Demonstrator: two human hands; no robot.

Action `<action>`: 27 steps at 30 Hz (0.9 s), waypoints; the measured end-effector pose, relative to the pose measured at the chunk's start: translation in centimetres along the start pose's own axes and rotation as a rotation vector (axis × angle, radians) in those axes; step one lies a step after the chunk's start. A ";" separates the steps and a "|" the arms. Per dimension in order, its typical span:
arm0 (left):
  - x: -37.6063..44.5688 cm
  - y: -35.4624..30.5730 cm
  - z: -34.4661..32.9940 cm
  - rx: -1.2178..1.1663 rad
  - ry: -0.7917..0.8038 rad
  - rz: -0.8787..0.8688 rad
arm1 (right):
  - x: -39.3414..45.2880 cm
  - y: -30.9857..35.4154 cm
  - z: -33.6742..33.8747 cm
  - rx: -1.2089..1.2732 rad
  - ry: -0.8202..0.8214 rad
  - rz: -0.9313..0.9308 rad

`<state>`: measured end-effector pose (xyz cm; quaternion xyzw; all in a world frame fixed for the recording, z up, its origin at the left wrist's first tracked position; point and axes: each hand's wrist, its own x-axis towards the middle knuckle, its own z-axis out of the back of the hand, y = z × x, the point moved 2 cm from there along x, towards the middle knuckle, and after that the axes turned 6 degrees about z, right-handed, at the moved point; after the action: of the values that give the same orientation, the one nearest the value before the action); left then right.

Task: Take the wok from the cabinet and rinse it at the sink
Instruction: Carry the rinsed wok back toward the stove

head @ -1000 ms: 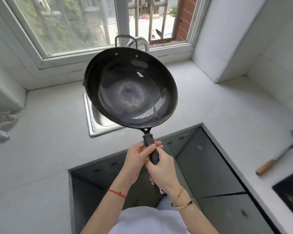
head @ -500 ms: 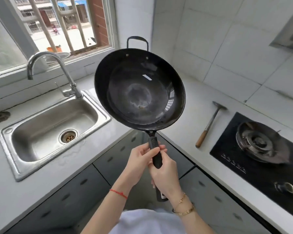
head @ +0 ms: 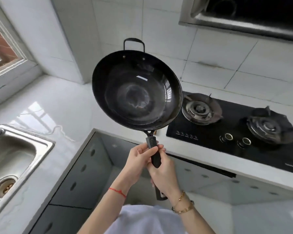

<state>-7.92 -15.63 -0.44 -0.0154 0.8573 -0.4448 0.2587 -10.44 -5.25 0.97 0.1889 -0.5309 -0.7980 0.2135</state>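
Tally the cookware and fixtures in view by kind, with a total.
Wok: 1, its long handle gripped by the left hand and the right hand
Gas burners: 2
Stove knobs: 2
Sink: 1
Range hood: 1
Total: 7
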 end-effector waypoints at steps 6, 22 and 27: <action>0.8 0.7 -1.8 0.088 0.183 0.110 | -2.0 -0.5 1.0 0.034 -0.192 -0.100; -1.9 8.4 -9.7 0.460 0.734 0.438 | -13.0 -3.4 3.8 0.086 -0.841 -0.408; -3.8 12.9 -14.5 0.495 0.856 0.516 | -17.5 -4.9 7.2 0.126 -0.988 -0.462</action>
<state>-8.66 4.08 -1.99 0.4384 0.7318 -0.5216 -0.0159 -0.27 11.47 0.40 -0.0844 -0.5594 -0.7845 -0.2538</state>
